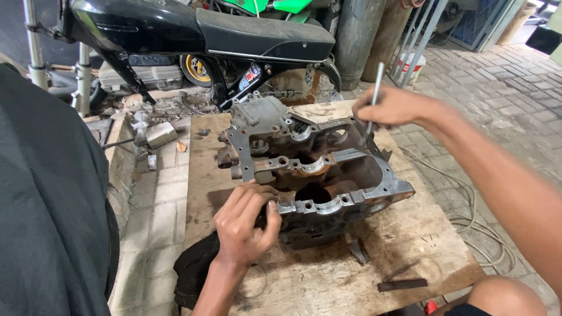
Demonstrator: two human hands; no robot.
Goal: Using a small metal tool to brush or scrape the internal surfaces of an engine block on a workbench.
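Far beyond our left hand (243,231), up past the engine block, we see a small rectangular sticker (250,76) in red, white and black on the motorcycle frame. Beyond our right hand (389,106) stands a white bucket (411,67) with a red band label, partly hidden by poles.

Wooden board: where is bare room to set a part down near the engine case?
The wooden board is bare right of and below the engine case, as far as the dark flat strip. The near-left corner is crowded: left hand on the case edge, black rag beneath. The right hand holds a thin metal tool over the far side.
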